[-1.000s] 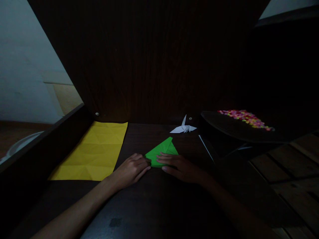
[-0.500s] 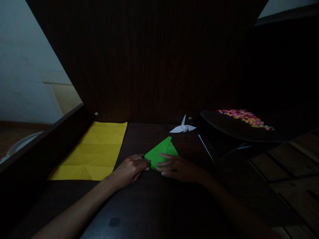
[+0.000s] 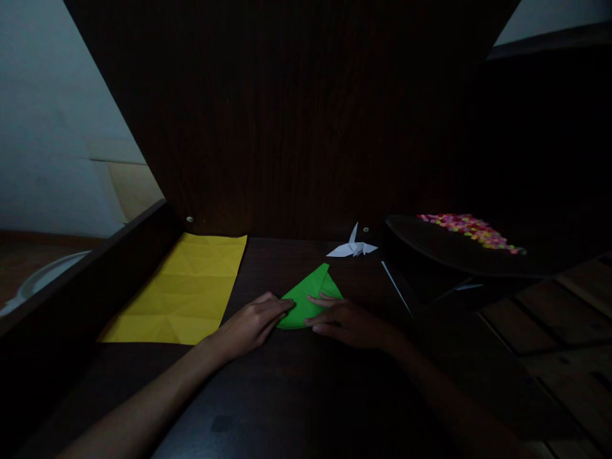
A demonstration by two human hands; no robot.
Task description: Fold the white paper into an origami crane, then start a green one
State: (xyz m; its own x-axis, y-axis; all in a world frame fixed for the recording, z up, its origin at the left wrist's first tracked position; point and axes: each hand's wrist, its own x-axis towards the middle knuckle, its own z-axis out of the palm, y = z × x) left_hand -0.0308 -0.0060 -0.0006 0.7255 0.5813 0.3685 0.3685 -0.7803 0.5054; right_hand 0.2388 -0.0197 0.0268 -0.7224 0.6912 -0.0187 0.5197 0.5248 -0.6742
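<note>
A green folded paper [image 3: 303, 301], roughly triangular with a narrow overlapping flap at its upper tip, lies on the dark table in front of me. My left hand [image 3: 255, 322] is at its left edge, fingers close together with the tips on the paper; the thumb is hidden. From the right, my right hand [image 3: 337, 320] rests on the paper's lower right part with its fingers spread. A white paper crane [image 3: 354, 248] stands just beyond the green paper. To the left lies a creased yellow sheet [image 3: 182, 290].
A dark upright panel [image 3: 287, 127] closes off the back, and a low side board [image 3: 129, 242] runs along the left. At right, a dark curved surface [image 3: 421, 242] bears a cluster of small pink and yellow pieces [image 3: 471, 229]. A thin white strip [image 3: 396, 285] lies near the table's right side.
My left hand's fingers have straightened and slid slightly up over the green paper's left edge. My right hand has barely moved. The view has shifted a little.
</note>
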